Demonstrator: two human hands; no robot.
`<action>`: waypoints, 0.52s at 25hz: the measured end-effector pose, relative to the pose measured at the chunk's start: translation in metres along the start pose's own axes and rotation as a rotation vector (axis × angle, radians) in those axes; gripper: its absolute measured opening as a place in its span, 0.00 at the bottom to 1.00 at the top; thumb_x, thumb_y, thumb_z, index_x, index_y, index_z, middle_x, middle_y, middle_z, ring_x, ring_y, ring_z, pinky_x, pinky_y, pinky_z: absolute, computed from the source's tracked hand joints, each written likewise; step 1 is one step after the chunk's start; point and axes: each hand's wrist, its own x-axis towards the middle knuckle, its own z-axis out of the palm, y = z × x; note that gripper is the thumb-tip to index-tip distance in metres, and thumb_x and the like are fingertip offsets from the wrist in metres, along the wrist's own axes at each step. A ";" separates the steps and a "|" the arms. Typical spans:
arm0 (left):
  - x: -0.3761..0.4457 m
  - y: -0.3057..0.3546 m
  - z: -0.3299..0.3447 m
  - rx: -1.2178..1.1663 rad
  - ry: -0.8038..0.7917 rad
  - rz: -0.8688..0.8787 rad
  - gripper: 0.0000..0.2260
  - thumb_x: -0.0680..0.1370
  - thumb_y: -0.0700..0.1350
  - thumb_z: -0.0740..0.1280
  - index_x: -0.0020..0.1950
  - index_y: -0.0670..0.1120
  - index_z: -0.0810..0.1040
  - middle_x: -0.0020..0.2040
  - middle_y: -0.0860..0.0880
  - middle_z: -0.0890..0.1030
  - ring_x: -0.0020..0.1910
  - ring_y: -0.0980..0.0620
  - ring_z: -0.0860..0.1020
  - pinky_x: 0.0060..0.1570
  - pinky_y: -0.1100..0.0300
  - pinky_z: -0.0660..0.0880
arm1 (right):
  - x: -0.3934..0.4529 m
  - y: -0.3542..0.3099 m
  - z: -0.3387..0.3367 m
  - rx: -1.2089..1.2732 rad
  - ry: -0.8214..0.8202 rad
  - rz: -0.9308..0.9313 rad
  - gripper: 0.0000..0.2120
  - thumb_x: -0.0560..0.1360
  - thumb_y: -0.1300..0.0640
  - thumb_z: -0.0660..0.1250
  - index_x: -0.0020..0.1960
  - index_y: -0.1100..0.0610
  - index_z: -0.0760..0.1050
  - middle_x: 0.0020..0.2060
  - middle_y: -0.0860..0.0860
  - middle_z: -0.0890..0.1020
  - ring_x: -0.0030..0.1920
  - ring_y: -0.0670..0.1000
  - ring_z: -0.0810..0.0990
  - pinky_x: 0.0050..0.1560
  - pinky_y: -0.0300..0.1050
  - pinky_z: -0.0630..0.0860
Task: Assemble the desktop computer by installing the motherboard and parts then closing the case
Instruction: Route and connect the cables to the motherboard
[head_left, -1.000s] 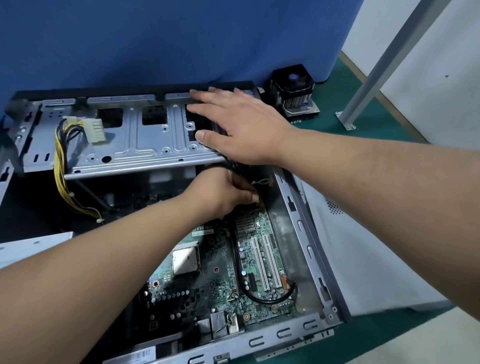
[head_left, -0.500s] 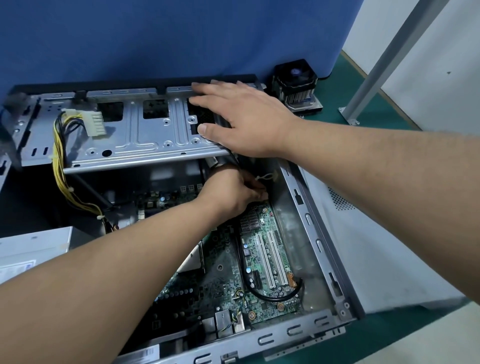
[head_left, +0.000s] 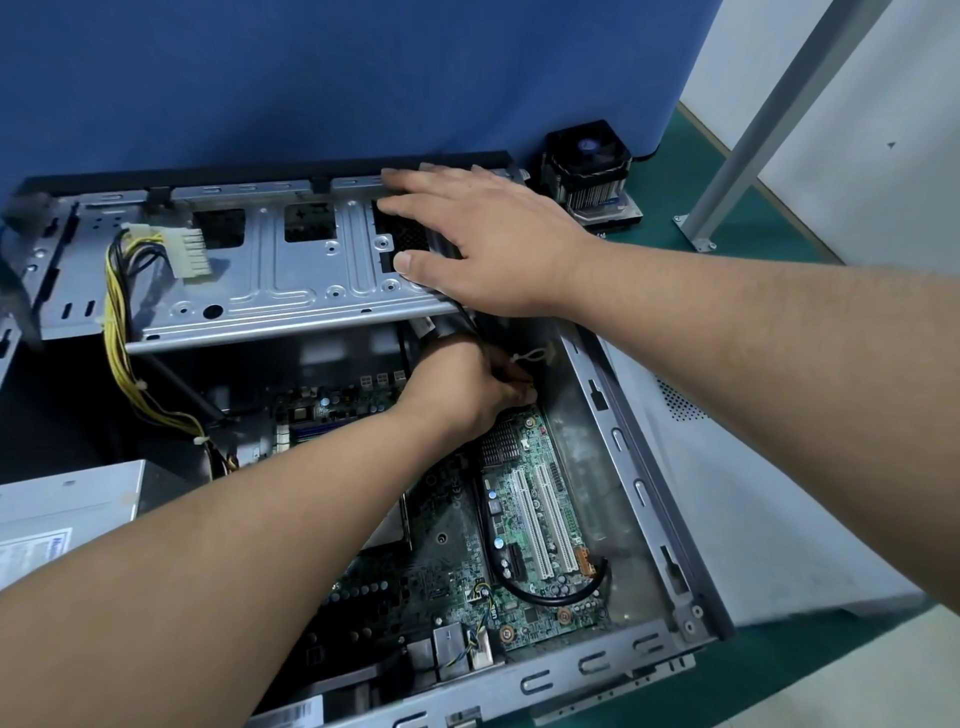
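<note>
**Desk:** What are the hands doing?

**Photographer:** The left hand (head_left: 467, 389) reaches from lower left deep into the open computer case (head_left: 623, 467), fingers curled at the far right corner of the motherboard (head_left: 519, 519). It seems to pinch something small there, by a white cable tie (head_left: 530, 357) (what exactly, I cannot tell; the knuckles hide it). The right hand (head_left: 483, 244) comes in from the right with its forearm across the case wall, and lies palm down, fingers straight and spread, on the right end of the metal drive bay bracket (head_left: 291, 270), its thumb at the bracket's front edge.

**Desk:** And inside the case, left to right?

**Photographer:** At far left a silver power supply (head_left: 67, 504) sits at the case's edge. Yellow and black wires (head_left: 117, 332) climb from beside it onto the bracket and end in a white power connector (head_left: 187, 249) lying loose on the metal. The green motherboard lies flat on the case floor, partly under the left forearm; two white expansion slots (head_left: 540, 519) run along its right side, with a finned heatsink (head_left: 501, 441) just beyond them and a black cable (head_left: 561, 595) looping near the front corner.

**Desk:** Anything outside?

**Photographer:** A CPU cooler with a black fan (head_left: 589, 166) stands on the green mat (head_left: 753, 228) behind the case's right corner, against a blue partition (head_left: 337, 78).
</note>
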 end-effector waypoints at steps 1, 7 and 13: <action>0.000 0.000 0.000 0.002 0.003 0.002 0.06 0.74 0.49 0.78 0.49 0.51 0.88 0.43 0.54 0.85 0.42 0.56 0.80 0.35 0.75 0.68 | 0.000 0.000 0.000 0.001 0.001 0.001 0.29 0.82 0.38 0.55 0.81 0.45 0.60 0.81 0.42 0.57 0.81 0.47 0.53 0.81 0.53 0.48; 0.000 0.001 0.001 0.053 0.027 0.050 0.05 0.73 0.48 0.78 0.48 0.51 0.88 0.40 0.54 0.83 0.38 0.57 0.77 0.33 0.76 0.67 | 0.001 0.000 0.000 0.006 0.004 0.002 0.29 0.82 0.38 0.55 0.81 0.45 0.61 0.81 0.42 0.57 0.81 0.47 0.53 0.81 0.52 0.48; 0.002 0.002 0.000 0.070 -0.011 0.055 0.05 0.74 0.48 0.78 0.47 0.50 0.88 0.43 0.52 0.86 0.38 0.56 0.78 0.33 0.73 0.68 | 0.001 0.000 0.000 0.004 0.004 0.002 0.29 0.82 0.38 0.55 0.81 0.45 0.61 0.81 0.42 0.57 0.81 0.46 0.53 0.81 0.53 0.49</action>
